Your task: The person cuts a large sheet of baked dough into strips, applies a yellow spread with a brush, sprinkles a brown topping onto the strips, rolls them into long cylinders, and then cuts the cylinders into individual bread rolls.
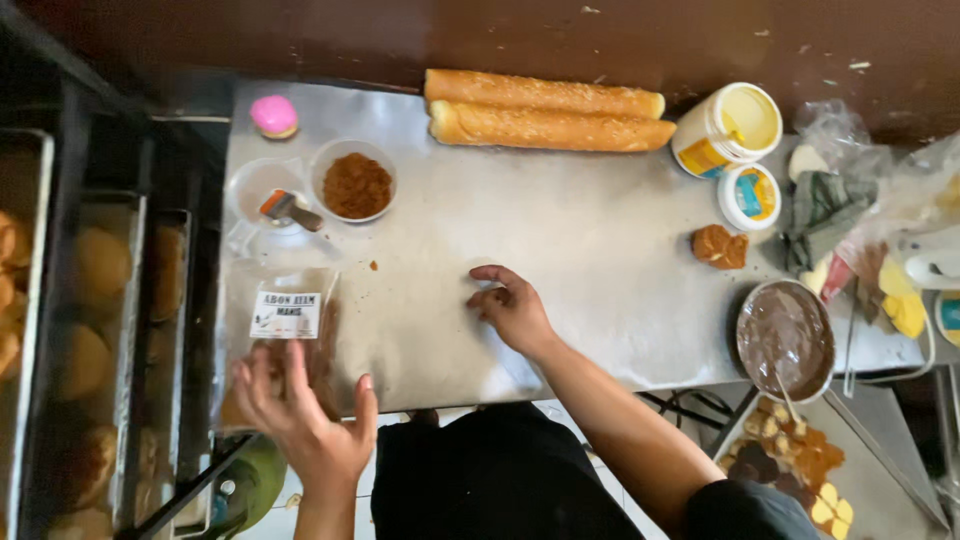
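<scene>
Clear plastic bag [285, 335] of brown filling lies at the worktop [600, 250] near edge, left hand [305, 425] pinching it. Right hand [512, 308] rests empty, fingers curled. Farther off, baguettes [550, 110]. A loose pinch could tip the bag off.

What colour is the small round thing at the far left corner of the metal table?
Pink. The small round thing shows in the head view, beyond the bowl of brown crumbs.
</scene>
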